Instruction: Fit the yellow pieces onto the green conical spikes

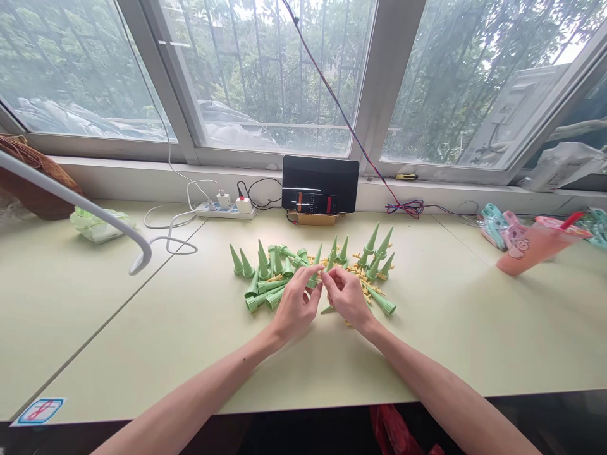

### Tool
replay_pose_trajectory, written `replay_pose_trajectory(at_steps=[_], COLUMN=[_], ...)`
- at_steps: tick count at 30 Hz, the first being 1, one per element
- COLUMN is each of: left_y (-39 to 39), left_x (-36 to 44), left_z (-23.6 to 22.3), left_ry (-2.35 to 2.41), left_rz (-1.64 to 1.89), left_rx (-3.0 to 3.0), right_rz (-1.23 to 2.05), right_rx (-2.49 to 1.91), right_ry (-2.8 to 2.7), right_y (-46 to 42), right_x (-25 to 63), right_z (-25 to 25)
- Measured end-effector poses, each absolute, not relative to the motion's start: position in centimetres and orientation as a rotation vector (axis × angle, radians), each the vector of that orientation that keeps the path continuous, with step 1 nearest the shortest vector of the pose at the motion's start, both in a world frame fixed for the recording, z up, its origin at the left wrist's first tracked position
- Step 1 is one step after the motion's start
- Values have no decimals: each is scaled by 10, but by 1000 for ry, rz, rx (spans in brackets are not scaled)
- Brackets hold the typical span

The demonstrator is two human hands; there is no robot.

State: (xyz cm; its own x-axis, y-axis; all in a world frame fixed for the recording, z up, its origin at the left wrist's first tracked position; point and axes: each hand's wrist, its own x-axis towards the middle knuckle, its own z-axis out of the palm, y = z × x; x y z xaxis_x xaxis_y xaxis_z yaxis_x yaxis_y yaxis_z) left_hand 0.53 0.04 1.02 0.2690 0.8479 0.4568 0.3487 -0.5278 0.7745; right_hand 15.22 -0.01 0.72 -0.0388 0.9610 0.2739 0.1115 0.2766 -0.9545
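My left hand point(300, 297) is closed round a green plastic plant-watering spike point(313, 280), held low over the table with its ribbed part showing between thumb and fingers. Close beside it, my right hand point(349, 294) pinches with thumb and forefinger; whatever lies in the pinch is too small and hidden to name. Both sets of fingertips nearly meet. Around the hands lie several more green spikes point(265, 301), some on their sides, others standing point up point(372, 238). Small yellow plastic pieces point(364, 273) are scattered among them, mostly behind and right of my right hand.
Behind the pile, a phone point(317, 203) leans against a black tablet point(320, 177). A white power strip point(226, 210) with cables lies left of them. An orange drink cup point(531, 248) tilts at the right, near pastel clips point(494, 226). A white curved bar point(95, 208) crosses the left.
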Motion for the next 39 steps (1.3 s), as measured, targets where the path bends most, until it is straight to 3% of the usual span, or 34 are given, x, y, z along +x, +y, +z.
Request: replay_pose_trajectory(at_steps=[39], left_y=[3], left_x=[4], left_z=[6], left_ry=[1077], left_rz=[1213], left_rx=[1991], right_rz=[973], right_rx=[-1069], right_ry=[-1439], right_y=[1], right_x=[153], right_z=[6])
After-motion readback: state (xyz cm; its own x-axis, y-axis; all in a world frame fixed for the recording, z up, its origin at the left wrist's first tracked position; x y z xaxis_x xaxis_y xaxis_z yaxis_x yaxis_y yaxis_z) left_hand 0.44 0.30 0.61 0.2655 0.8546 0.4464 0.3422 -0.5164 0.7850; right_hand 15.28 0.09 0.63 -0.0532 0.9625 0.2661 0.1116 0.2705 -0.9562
